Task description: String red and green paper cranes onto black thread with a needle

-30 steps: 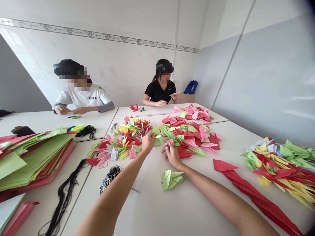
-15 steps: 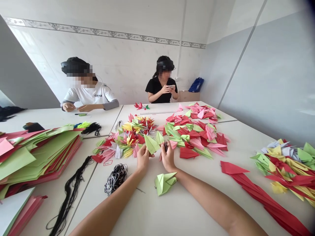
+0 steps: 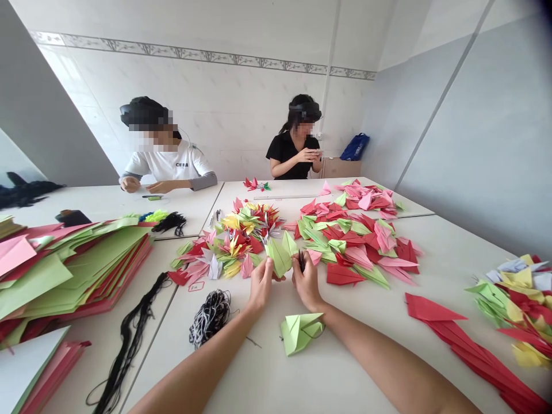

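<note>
In front of me, a light green folded paper piece [image 3: 278,259], with pointed flaps standing up, is held above the table. My left hand [image 3: 260,283] pinches its left side, thumb in front. At its right edge is my right hand [image 3: 308,284], fingers closed, with a dark slim tool [image 3: 301,261] sticking up from the grip; its exact kind is unclear. The right fingertips touch or nearly touch the paper. Another light green folded paper [image 3: 299,334], with dark thread beside it, lies below my right wrist. A bundle of black and white cord [image 3: 210,317] sits left of my left forearm.
Folded red, pink and green pieces [image 3: 357,236] are heaped beyond my hands. Stacked coloured sheets [image 3: 86,270] and black threads [image 3: 129,339] lie left. A red folded row [image 3: 466,345] and a mixed pile [image 3: 517,305] lie right. Two people [image 3: 168,155] sit opposite.
The view has shifted slightly, so most things appear further right or left than before. The green paper stays between my hands, turned a little more upright.
</note>
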Demonstrator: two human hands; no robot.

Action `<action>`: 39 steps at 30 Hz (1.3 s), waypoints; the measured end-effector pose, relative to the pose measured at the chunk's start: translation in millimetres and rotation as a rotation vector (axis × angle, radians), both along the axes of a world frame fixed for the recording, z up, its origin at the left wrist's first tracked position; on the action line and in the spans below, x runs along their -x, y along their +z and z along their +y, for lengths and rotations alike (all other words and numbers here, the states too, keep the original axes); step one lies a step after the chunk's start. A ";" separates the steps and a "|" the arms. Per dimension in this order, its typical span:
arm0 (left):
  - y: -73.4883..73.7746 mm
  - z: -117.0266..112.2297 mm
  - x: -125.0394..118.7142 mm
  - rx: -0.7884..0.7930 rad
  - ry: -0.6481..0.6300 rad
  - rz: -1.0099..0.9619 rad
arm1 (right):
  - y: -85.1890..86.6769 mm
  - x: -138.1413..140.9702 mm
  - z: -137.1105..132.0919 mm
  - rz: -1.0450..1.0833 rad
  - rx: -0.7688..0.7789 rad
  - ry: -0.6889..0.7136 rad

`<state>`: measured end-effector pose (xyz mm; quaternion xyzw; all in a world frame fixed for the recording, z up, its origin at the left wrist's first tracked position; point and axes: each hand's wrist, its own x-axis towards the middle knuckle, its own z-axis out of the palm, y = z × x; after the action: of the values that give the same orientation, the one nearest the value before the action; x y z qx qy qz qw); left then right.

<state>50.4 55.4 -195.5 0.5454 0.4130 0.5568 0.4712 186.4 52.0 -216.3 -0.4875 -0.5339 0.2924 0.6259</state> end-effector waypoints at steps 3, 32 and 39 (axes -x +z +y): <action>0.9 1.1 0.4 0.026 -0.035 -0.004 | 0.3 0.0 -0.9 0.028 0.016 0.033; 5.2 6.9 7.0 0.159 -0.224 -0.089 | 6.3 -4.3 -4.0 -0.030 -0.011 0.046; -1.3 17.7 11.9 0.234 -0.142 -0.246 | 8.9 -19.3 -2.3 -0.130 -0.030 0.009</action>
<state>38.5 73.1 -196.8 0.4422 0.3745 0.5328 0.6167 205.7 49.7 -207.5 -0.4936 -0.5799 0.2550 0.5959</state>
